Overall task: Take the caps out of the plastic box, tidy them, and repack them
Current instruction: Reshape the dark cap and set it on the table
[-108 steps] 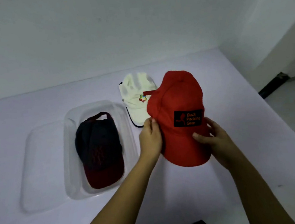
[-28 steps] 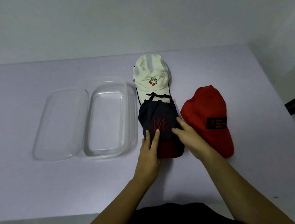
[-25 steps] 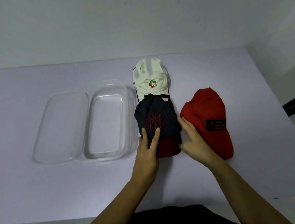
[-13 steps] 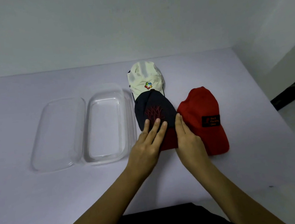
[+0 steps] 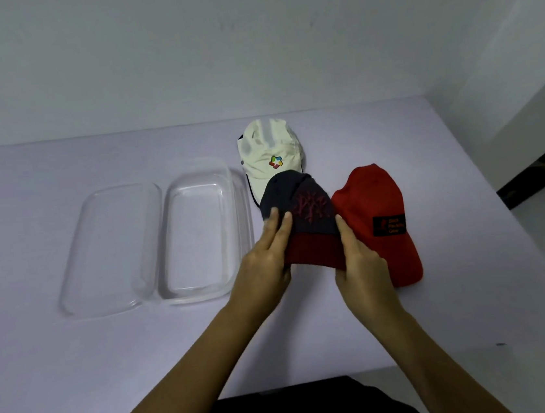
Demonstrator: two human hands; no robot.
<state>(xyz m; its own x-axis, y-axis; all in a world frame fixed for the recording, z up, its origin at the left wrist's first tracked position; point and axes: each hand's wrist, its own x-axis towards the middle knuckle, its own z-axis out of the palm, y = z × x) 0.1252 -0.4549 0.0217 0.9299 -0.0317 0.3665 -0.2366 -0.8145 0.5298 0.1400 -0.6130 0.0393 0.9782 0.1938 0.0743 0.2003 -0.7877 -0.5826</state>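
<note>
Both hands are on the navy cap (image 5: 302, 213), one per side of its dark-red brim. The left hand (image 5: 264, 268) grips the left edge w/ two fingers laid flat over the crown; the right hand (image 5: 359, 264) pinches the right edge, thumb up along the seam. The hands are apart, w/ the brim between them. The cap looks lifted slightly at the brim end, though I can't tell if the crown has left the table (image 5: 78, 364).

Its crown overlaps the brim of the cream cap (image 5: 270, 152) behind it, and the red cap (image 5: 378, 224) lies just beside it on the right, touching or nearly so.

Key relation: the plastic box (image 5: 201, 231) sits empty directly left of the held cap, next to the left hand, w/ its lid (image 5: 106, 252) farther left again. Box long axis runs near-to-far, approx. the same as the cap's crown-to-brim line. So, as I judge it, repacking needs only a sideways carry to the left, no real turn, left hand leading. All three caps are out, so it's the tidy/repack stage.
</note>
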